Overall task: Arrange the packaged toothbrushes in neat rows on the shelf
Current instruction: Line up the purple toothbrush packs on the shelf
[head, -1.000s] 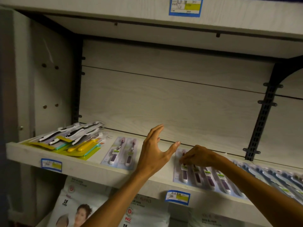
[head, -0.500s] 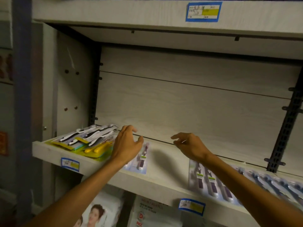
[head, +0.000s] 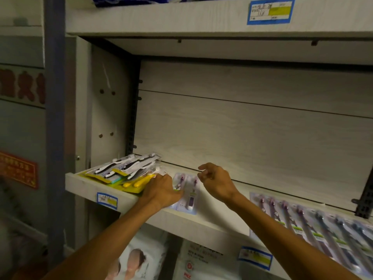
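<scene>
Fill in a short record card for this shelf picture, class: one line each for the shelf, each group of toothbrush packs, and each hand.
shelf: pale wood-grain shelf board with blue-and-yellow price labels on its front edge
left pile: untidy heap of yellow-backed toothbrush packs at the left end
middle pack: clear twin pack with purple-handled brushes, lying flat
right row: overlapping row of clear packs along the right
left hand: left hand rests on the shelf between heap and twin pack, touching the heap
right hand: right hand, fingers loosely curled, holds nothing
</scene>
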